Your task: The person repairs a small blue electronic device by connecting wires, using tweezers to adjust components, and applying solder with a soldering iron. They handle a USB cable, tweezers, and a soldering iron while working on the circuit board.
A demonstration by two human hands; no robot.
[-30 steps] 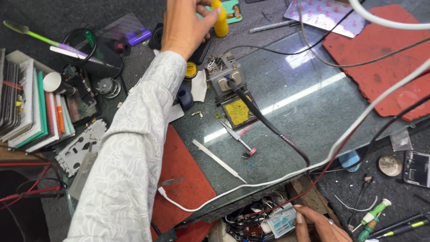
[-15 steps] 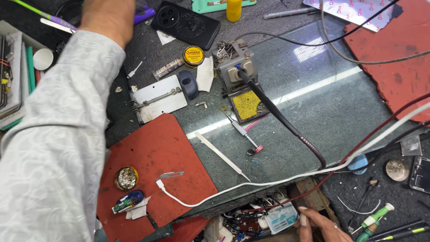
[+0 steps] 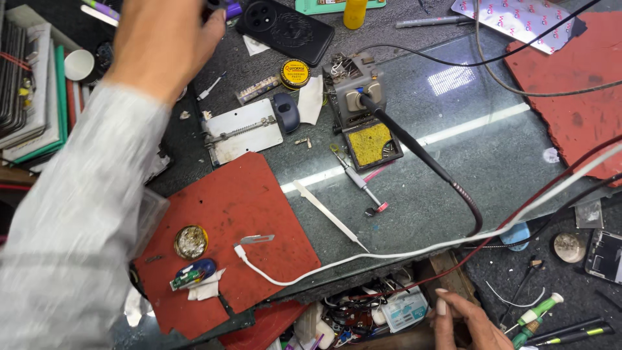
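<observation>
Black phone [image 3: 285, 29] lies face down on the worktop [image 3: 453, 129], just to the right of the left hand [image 3: 162, 45] at the far edge of the view.

Left hand: arm extended forward and away from the body, pale patterned sleeve [image 3: 78, 220] running from lower left up to the wrist. Back of the hand faces up; fingers point toward the far side and are blurred. Fingertips sit near a small purple item [image 3: 232, 9] beside the phone. Cannot tell whether the fingers are spread or closed on anything.

Right hand [image 3: 463, 321]: low at the near edge, below the worktop's front lip. Fingers lie together and slightly curled, tips resting by a cluttered drawer space [image 3: 376, 311] holding small parts and a pale blue packet [image 3: 403, 310]. No object seen clamped in it.

Between the two hands: red mat [image 3: 240, 214], with a white cable [image 3: 363, 256] trailing across it toward the right. Beyond the mat from the right hand, a metal board holder [image 3: 243, 129] and a round yellow tin [image 3: 295, 72]. Right of the tin, a soldering stand with yellow sponge [image 3: 369, 144]; the soldering iron [image 3: 414, 152] rests in it, handle slanting toward the right hand. White tweezers [image 3: 327, 214] lie on the glass near the mat's right edge.
</observation>
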